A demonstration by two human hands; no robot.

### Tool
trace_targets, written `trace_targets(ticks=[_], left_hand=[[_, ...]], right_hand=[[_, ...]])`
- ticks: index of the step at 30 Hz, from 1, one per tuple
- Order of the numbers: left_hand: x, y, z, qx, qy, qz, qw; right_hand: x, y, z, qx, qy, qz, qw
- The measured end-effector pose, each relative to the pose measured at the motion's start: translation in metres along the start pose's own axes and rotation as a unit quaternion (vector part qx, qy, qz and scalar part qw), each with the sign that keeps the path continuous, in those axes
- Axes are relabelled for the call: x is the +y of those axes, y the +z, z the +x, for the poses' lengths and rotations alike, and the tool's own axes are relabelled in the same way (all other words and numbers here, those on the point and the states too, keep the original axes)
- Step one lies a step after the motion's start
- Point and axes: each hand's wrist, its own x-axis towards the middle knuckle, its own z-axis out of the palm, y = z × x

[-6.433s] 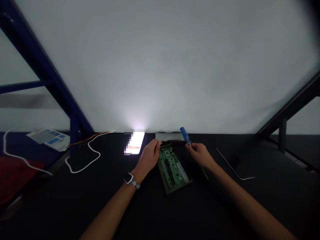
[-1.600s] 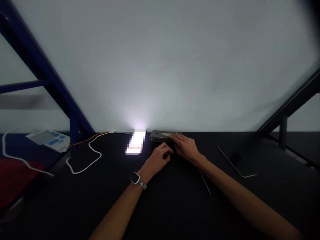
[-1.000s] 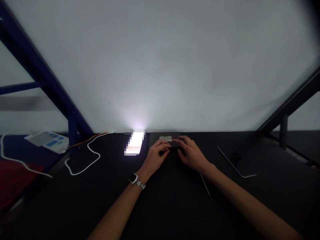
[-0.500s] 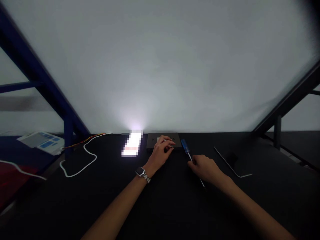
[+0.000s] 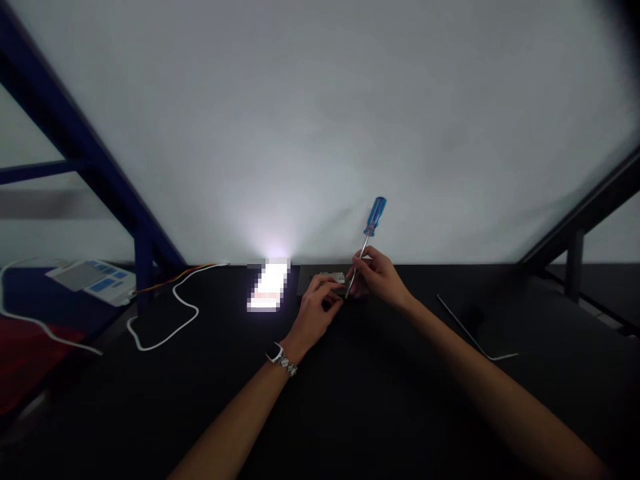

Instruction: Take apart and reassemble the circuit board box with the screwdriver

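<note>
Head view: screwdriver, newly raised, slants tip-down to the near edge of the dark case, seemingly ready for use.
Fingers of the right hand pinch its shaft; left hand curls at the case, grip unclear.

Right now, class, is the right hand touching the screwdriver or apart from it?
Touching. The head view shows the right hand gripping the screwdriver by its shaft, below the handle.

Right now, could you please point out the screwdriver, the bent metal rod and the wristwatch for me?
Screwdriver [image 5: 375, 216]: head view, on its blue handle.
Bent metal rod [image 5: 462, 326]: head view, on its longer arm.
Wristwatch [image 5: 273, 351]: head view, on its dark face.
</note>
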Motion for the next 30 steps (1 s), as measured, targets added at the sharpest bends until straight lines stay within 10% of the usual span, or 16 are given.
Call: trace_targets(ticks=[30], left_hand=[[0.003, 0.002, -0.001, -0.011, 0.012, 0.002, 1.0]], right_hand=[[0.008, 0.009, -0.022, 0.084, -0.081, -0.109, 0.987]])
